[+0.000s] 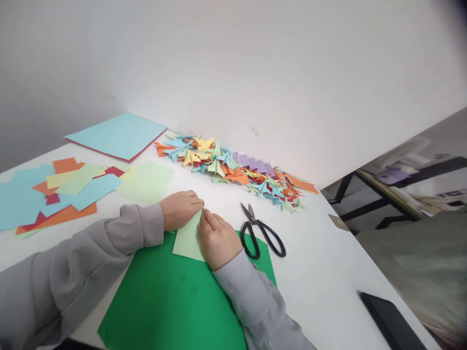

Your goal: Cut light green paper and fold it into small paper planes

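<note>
The light green paper [187, 243] lies partly on the dark green sheet [164, 301]. Our right hand [221, 243] pinches the paper near its upper corner; whether our left hand [178, 210] pinches, we cannot tell. Caution: uneven finger pressure could skew or crumple that corner

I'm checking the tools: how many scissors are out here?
1: the black-handled scissors, slightly open, beside the right hand, partly on the green sheet. Paper piles could hide more.

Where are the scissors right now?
In the head view, the scissors lie right of the right hand, handles partly over the edge of the green sheet, below the pile of folded papers.
</note>
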Available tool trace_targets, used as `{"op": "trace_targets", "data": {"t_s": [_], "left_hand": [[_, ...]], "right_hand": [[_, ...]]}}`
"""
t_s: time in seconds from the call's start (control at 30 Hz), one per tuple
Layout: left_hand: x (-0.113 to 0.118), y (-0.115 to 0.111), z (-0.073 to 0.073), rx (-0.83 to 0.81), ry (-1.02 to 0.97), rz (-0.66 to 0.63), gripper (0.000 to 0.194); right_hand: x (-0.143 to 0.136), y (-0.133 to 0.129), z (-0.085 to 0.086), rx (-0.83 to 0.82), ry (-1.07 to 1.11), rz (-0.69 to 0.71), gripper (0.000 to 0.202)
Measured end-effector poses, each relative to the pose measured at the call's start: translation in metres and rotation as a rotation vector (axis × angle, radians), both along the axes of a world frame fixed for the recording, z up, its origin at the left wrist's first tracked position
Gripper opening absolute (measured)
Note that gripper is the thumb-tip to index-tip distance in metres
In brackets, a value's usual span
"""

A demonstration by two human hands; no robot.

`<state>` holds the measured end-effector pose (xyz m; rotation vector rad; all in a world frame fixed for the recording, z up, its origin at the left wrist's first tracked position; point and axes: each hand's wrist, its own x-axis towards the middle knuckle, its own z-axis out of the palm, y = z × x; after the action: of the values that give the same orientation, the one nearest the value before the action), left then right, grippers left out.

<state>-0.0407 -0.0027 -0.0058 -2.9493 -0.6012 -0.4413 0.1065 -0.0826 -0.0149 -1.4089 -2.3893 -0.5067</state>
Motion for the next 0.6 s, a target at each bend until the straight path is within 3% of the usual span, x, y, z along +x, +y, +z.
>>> {"op": "trace_targets", "data": {"t_s": [0.43,0.6], "left_hand": [[-0.002,-0.002,-0.005,0.01,-0.049,0.044,0.029],[-0.002,-0.002,-0.004,0.007,-0.035,0.055,0.029]], "right_hand": [[0.005,-0.003,0.011,-0.079,0.081,-0.025,0.031],[0.013,-0.001,0.012,-0.138,0.086,0.034,0.03]]}}
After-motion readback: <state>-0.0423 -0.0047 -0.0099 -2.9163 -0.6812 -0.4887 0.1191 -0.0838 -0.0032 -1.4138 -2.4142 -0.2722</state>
